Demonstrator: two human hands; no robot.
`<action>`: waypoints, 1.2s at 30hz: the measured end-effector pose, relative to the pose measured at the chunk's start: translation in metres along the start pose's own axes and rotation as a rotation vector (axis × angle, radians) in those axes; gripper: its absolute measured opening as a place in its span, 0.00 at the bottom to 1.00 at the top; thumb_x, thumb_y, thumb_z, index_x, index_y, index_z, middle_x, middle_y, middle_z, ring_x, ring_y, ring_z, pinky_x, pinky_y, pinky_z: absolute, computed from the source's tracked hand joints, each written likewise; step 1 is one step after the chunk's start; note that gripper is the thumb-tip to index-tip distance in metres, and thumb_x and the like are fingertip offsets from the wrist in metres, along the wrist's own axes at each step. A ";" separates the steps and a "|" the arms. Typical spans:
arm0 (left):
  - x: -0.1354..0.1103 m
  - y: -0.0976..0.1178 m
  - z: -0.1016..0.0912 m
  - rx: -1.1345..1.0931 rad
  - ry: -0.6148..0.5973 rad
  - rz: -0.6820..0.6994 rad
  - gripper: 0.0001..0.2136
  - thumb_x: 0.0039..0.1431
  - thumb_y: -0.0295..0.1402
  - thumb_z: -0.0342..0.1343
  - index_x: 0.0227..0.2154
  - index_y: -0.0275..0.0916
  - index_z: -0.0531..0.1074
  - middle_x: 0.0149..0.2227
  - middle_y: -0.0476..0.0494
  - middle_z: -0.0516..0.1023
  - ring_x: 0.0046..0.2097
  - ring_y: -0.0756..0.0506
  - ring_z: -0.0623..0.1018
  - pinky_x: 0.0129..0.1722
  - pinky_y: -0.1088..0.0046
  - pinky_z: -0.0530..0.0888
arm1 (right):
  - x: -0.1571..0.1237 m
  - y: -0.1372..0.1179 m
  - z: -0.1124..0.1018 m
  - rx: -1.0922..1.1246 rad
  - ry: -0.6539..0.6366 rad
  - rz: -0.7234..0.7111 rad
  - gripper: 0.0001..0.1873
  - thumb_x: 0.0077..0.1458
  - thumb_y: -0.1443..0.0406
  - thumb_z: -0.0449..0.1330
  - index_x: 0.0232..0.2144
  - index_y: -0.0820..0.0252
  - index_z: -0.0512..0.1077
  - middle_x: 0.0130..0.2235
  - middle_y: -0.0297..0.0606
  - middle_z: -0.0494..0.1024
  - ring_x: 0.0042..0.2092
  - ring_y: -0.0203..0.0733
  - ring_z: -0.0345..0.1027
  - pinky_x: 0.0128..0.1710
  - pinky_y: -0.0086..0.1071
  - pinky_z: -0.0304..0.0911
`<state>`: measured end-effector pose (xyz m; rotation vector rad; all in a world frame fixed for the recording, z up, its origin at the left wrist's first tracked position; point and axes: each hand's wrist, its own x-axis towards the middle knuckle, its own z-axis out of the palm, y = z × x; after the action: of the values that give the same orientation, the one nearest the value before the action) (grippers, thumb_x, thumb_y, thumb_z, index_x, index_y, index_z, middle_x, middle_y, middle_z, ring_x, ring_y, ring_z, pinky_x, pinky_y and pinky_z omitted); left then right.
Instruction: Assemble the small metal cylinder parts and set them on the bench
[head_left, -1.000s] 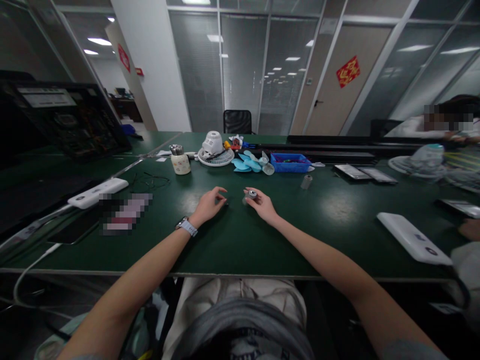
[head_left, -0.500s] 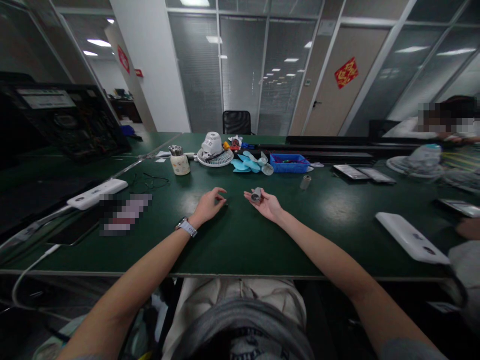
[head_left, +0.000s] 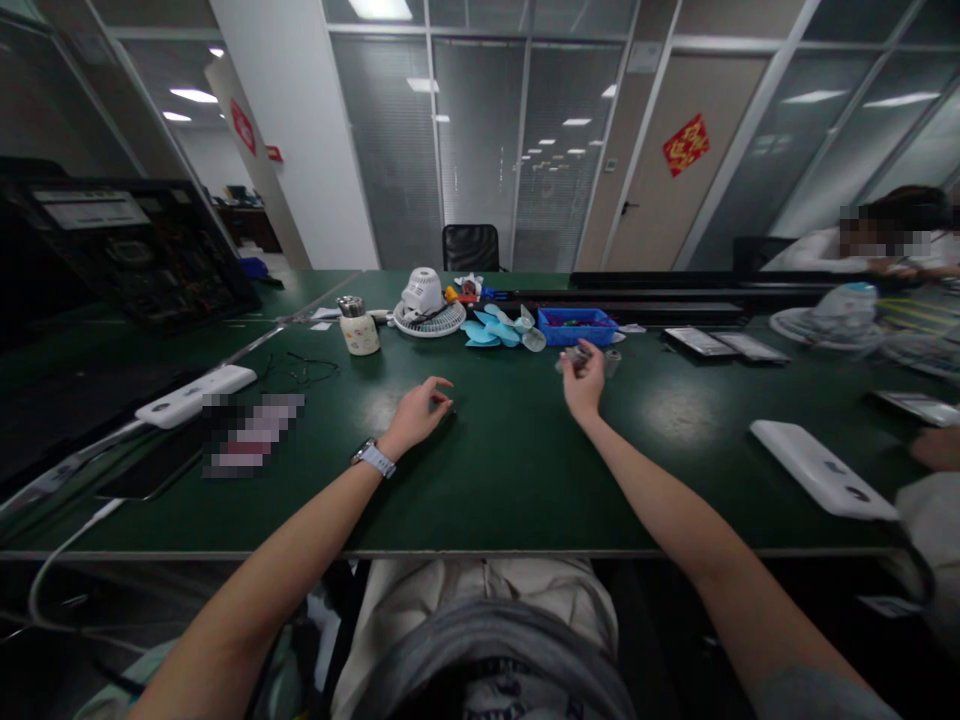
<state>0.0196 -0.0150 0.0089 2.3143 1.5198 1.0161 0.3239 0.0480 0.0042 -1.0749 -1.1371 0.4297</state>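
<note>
My right hand [head_left: 583, 382] is closed around a small grey metal cylinder [head_left: 576, 355], slightly smeared by motion. Just right of those fingers, a second small metal cylinder [head_left: 613, 362] stands on the green table [head_left: 495, 470]. My left hand [head_left: 418, 412] rests on the tabletop at left of centre, with a watch on the wrist. Its fingers are loosely curved and apart, and I see nothing held in them. A small dark spot shows by its fingertips, too small to make out.
Along the back lie a cream flask [head_left: 359, 328], a white fan part [head_left: 427, 305], light-blue fan blades [head_left: 495, 327] and a blue bin [head_left: 576, 327]. White boxy devices lie left [head_left: 196, 395] and right [head_left: 821, 468]. Another person [head_left: 817, 240] sits at the far right.
My right hand has moved right and away from me with the metal cylinder, turning from palm-up to a closed grip beside the other cylinder. My left hand has stayed in place.
</note>
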 end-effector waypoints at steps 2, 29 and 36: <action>0.000 0.000 0.000 0.000 0.000 0.008 0.13 0.58 0.34 0.53 0.47 0.42 0.65 0.37 0.45 0.80 0.41 0.43 0.77 0.41 0.65 0.71 | 0.021 0.014 -0.029 -0.205 0.185 -0.124 0.25 0.56 0.58 0.56 0.55 0.56 0.61 0.52 0.44 0.70 0.50 0.42 0.68 0.54 0.38 0.60; 0.000 0.003 -0.005 0.231 0.194 -0.174 0.12 0.59 0.30 0.49 0.46 0.42 0.66 0.38 0.44 0.80 0.45 0.40 0.75 0.46 0.60 0.62 | -0.047 -0.035 0.032 -0.552 -0.334 -0.444 0.17 0.58 0.56 0.52 0.46 0.56 0.71 0.50 0.44 0.71 0.55 0.47 0.60 0.58 0.48 0.48; 0.000 0.002 -0.003 0.226 0.198 -0.171 0.12 0.58 0.30 0.49 0.46 0.42 0.66 0.37 0.45 0.80 0.44 0.40 0.75 0.46 0.60 0.61 | -0.087 -0.034 0.089 -0.569 -0.767 -0.177 0.19 0.46 0.45 0.63 0.38 0.43 0.79 0.60 0.37 0.64 0.64 0.52 0.46 0.59 0.49 0.45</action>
<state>0.0194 -0.0162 0.0124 2.2291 1.9655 1.1069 0.2021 0.0077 -0.0100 -1.3205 -2.1079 0.3947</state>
